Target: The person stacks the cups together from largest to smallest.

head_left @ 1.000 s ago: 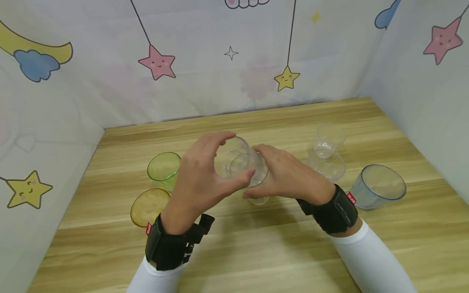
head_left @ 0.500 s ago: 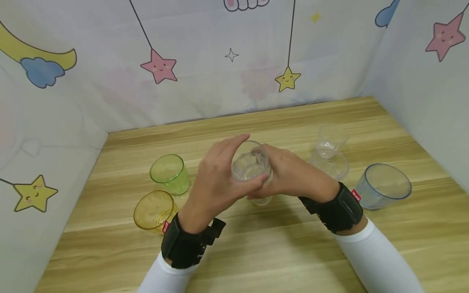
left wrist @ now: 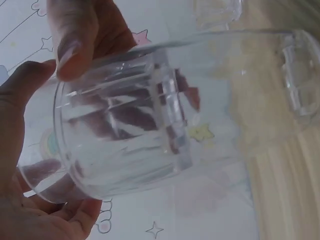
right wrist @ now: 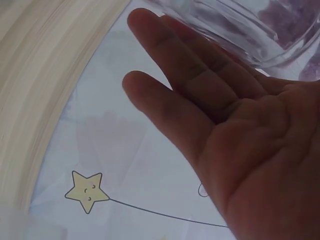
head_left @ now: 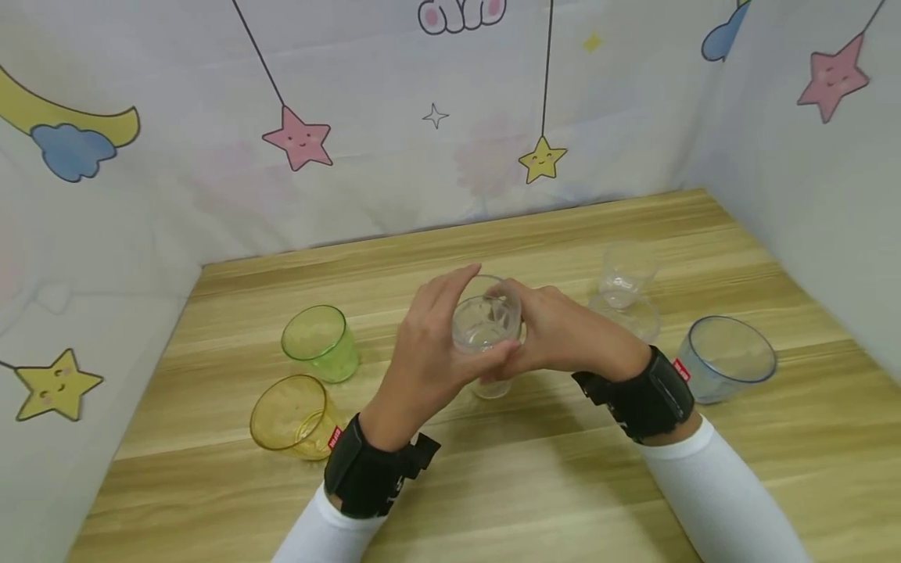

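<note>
Two clear drinking glasses stand mouth up at mid-table, one nested partway inside the other. My left hand (head_left: 436,336) grips the upper glass (head_left: 486,317) near its rim, thumb in front and fingers behind. Just below, my right hand (head_left: 563,328) holds the lower glass (head_left: 490,389), whose base shows under the fingers. In the left wrist view the upper glass's fluted base (left wrist: 167,110) sits inside the lower glass (left wrist: 250,100), with space beneath it. The right wrist view has the right hand's outer fingers (right wrist: 195,75) fairly straight, beside clear glass (right wrist: 270,30) at the top.
On the left are a green glass (head_left: 320,344) and a yellow glass (head_left: 292,418). Toward the right stand a blue-tinted glass (head_left: 728,363) and clear glassware (head_left: 622,293). Printed cloth walls (head_left: 380,180) border the wooden table (head_left: 521,485).
My left hand has moved right and slightly down, bringing the upper glass from beside and above the lower one into its mouth. The right hand keeps holding the lower glass.
</note>
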The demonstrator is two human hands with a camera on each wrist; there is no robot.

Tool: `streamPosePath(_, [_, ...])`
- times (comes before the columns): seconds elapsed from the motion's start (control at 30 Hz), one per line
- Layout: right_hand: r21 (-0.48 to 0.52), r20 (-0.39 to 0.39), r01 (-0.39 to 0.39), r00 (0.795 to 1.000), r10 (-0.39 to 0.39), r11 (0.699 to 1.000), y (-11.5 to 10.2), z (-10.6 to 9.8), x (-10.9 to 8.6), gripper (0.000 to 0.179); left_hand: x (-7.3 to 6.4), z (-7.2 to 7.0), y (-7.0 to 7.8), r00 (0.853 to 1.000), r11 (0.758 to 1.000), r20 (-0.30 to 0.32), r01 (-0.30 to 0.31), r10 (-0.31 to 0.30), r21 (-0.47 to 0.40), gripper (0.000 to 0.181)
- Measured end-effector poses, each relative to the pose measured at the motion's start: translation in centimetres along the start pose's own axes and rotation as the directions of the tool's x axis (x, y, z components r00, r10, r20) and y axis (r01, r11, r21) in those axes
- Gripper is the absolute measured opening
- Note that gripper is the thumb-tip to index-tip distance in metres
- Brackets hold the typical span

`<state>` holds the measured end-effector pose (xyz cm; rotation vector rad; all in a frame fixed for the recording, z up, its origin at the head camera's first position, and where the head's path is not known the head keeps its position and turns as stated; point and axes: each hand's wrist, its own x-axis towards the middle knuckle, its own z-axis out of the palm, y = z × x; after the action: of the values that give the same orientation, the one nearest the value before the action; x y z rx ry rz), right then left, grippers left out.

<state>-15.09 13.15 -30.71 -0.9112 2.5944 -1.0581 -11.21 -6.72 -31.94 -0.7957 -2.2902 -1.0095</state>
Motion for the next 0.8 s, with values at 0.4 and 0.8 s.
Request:
streamPosePath(0.4, [-0.059,0.009,-0.018,1.000,0.018,0.998,0.1,-0.5,-0.2,0.093,-1.2,1.9,-0.8,0.987,0.963,-0.006,0.155,-0.160,-0.222,0.111])
streamPosePath(0.8, [-0.165,0.002,-0.058,0.998,0.059,0.985,-0.2,-1.5,-1.1,0.102,-1.3,2.2,-0.3,0.934,0.869,0.115,0.356,-0.338,-0.344,0.114])
